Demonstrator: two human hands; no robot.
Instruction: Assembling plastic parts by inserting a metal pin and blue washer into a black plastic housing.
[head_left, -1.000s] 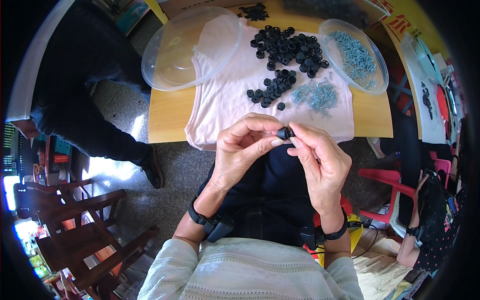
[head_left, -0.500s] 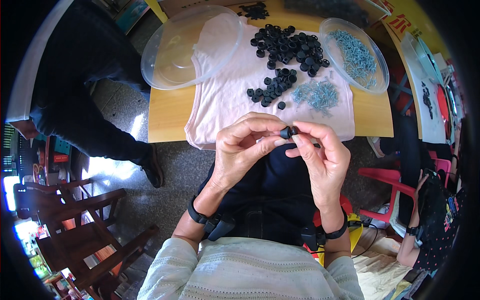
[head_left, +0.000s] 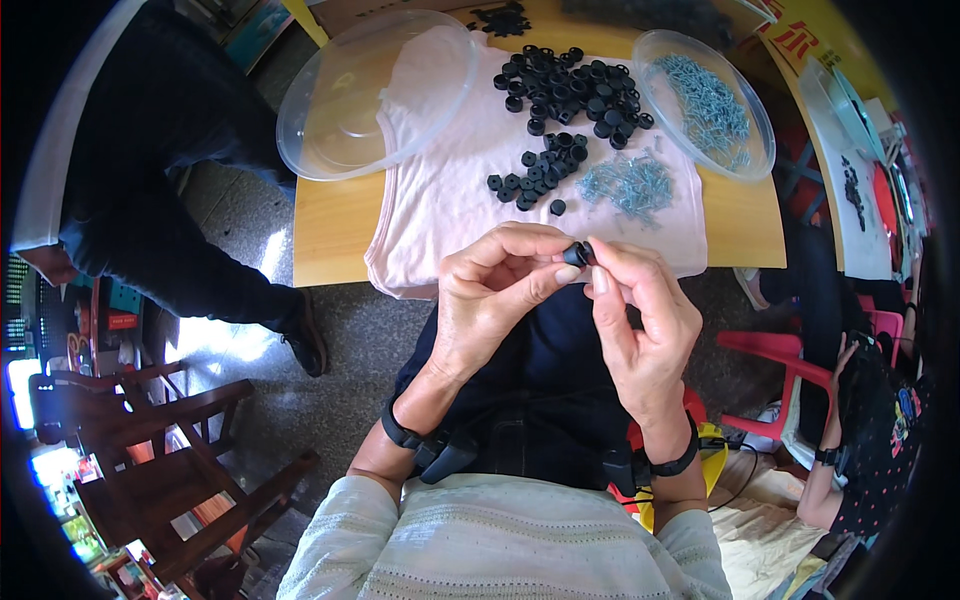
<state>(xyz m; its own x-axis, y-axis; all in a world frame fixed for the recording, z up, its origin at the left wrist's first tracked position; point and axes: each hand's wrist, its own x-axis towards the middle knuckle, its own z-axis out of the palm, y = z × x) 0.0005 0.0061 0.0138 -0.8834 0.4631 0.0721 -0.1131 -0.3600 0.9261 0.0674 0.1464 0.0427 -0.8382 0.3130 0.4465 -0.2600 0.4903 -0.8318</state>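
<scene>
Just off the table's near edge, my left hand (head_left: pixel 480 290) pinches a small round black plastic piece (head_left: pixel 575 254) between thumb and fingers. My right hand (head_left: pixel 650 315) is closed at the piece's right end, its index fingertip against it and the thumb slightly lower. Whether this is one part or two fitted together is too small to tell. Beyond my hands, a pile of black plastic caps (head_left: pixel 570 95) lies on a pale pink cloth (head_left: pixel 430 190), with smaller black pieces (head_left: pixel 540 172) nearer me. Loose silver screws (head_left: pixel 630 187) lie beside them.
A clear round lid (head_left: pixel 330 160) lies at the table's left. At the right, a clear round tray (head_left: pixel 762 165) holds many screws. A person in dark trousers (head_left: pixel 150 190) stands left; another person (head_left: pixel 880 440) sits right. Wooden chairs (head_left: pixel 150 480) and a pink stool (head_left: pixel 770 375) stand nearby.
My right thumb has slipped down from the black plastic piece, while the index finger stays at its end. The piece has tilted and risen slightly, and the view has shifted a little.
</scene>
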